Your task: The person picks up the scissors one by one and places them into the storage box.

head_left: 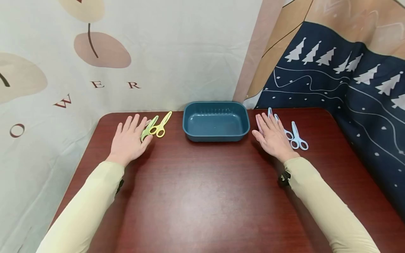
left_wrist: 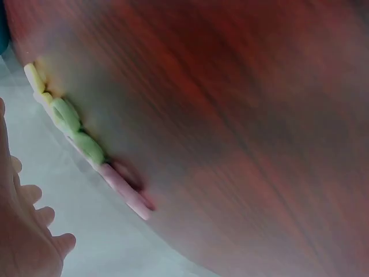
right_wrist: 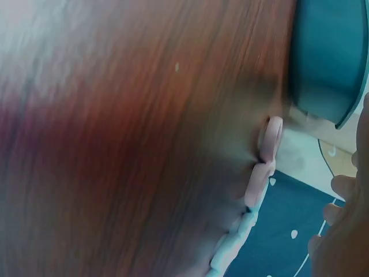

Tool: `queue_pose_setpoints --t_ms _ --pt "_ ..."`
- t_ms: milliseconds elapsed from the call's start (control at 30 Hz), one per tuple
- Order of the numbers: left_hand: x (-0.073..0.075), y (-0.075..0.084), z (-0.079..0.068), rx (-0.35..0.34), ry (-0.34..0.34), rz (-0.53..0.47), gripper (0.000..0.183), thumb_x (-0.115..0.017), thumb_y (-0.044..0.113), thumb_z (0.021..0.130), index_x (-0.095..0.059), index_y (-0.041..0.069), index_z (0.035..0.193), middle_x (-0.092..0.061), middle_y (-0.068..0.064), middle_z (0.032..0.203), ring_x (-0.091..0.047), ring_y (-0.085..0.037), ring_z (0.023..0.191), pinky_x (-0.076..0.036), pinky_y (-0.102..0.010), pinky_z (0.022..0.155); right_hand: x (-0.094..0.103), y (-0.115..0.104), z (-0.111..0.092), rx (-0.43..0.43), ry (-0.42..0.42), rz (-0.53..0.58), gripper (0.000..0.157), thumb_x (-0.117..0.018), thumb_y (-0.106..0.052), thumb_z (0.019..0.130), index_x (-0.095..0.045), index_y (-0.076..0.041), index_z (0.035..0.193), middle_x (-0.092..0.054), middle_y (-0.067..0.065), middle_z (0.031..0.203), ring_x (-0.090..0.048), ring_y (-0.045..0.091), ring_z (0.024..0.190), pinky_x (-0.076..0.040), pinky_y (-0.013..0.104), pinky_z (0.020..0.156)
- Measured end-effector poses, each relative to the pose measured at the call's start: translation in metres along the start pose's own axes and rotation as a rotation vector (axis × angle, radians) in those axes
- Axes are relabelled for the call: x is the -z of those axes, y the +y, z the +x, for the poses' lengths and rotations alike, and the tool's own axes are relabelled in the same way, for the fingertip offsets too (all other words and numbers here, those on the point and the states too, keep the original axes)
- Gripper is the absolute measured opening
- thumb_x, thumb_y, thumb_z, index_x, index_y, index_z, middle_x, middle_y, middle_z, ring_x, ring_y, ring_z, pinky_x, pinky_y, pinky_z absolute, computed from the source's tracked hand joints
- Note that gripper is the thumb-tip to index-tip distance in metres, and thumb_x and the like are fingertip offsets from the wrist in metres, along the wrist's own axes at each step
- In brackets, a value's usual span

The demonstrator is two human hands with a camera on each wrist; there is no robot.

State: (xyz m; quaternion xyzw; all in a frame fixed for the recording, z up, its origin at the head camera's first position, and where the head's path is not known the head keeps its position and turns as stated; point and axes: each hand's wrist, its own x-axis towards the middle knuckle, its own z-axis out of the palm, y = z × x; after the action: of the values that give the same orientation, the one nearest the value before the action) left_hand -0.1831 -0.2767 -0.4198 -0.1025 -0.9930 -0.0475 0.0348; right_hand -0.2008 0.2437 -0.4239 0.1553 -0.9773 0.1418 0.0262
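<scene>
**Spread wide on both sides, nothing held!**

Head view first, and here's the left hand (head_left: 129, 141), bare, fingers straight and fanned, with hold of nothing. Right beside those fingers lies a pair of light green plastic scissors (head_left: 152, 126), partly covered by the thumb. Just right of that, a pair of yellow plastic scissors (head_left: 162, 125). Across to the right hand (head_left: 271, 137): fingers stretched out, thumb out to the left, nothing gripped here either! A sliver of pink plastic scissors (head_left: 258, 123) peeps out left of its index finger; one pair of light blue plastic scissors (head_left: 288, 135) is partly hidden by the hand, and another light blue pair (head_left: 296, 137) lies clear to the right. Between the two sets of fingers, a teal rectangular plastic tub (head_left: 215, 138) sits on the dark red-brown, wood-grained worktop (head_left: 190, 196).

Left wrist now! The fingers poke in at the edge, apart from a row of yellow, green and, last, a pink plastic handle (left_wrist: 125, 189). It's blurry down there.

And the right wrist: fingers at the edge, a gap between them and the pink and light blue scissors, the tub's end beyond.
</scene>
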Motion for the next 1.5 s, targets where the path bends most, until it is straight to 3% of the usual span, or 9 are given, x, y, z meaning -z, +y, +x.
queue_pose_setpoints --t_ms 267,533,1133,1500 --pt "0.001 -0.013 -0.008 0.04 -0.028 -0.01 0.074 -0.043 0.05 0.107 -0.025 0.006 0.164 -0.02 -0.025 0.168 -0.015 -0.047 0.154 -0.012 -0.066 0.121 -0.004 -0.007 0.001 -0.021 -0.005 0.09 0.072 -0.042 -0.044 0.109 -0.02 -0.005 0.165 -0.018 0.021 0.17 -0.011 0.044 0.157 -0.009 0.062 0.125" --pt "0.008 -0.02 -0.012 0.057 -0.042 0.021 0.074 -0.042 0.048 0.108 -0.024 0.002 0.163 -0.024 -0.029 0.165 -0.024 -0.049 0.15 -0.024 -0.067 0.117 -0.008 -0.015 0.004 -0.014 -0.008 0.171 0.073 -0.043 -0.044 0.11 -0.018 -0.002 0.164 -0.02 0.019 0.17 -0.015 0.042 0.157 -0.013 0.056 0.126" --pt "0.01 -0.036 -0.018 0.13 -0.15 -0.026 0.081 -0.045 0.051 0.106 -0.025 -0.007 0.159 -0.023 -0.036 0.162 -0.026 -0.053 0.147 -0.028 -0.073 0.111 -0.013 -0.022 0.005 -0.086 0.011 0.423 0.072 -0.045 -0.042 0.11 -0.016 -0.008 0.166 -0.016 0.015 0.172 -0.017 0.037 0.158 -0.022 0.058 0.124" --pt "0.007 -0.04 -0.018 0.131 -0.14 -0.047 0.077 -0.048 0.044 0.106 -0.028 -0.012 0.155 -0.029 -0.039 0.155 -0.034 -0.059 0.137 -0.034 -0.075 0.104 -0.016 -0.027 0.009 -0.13 0.041 0.509 0.069 -0.048 -0.033 0.11 -0.019 -0.005 0.165 -0.017 0.018 0.171 -0.016 0.035 0.158 -0.018 0.055 0.125"
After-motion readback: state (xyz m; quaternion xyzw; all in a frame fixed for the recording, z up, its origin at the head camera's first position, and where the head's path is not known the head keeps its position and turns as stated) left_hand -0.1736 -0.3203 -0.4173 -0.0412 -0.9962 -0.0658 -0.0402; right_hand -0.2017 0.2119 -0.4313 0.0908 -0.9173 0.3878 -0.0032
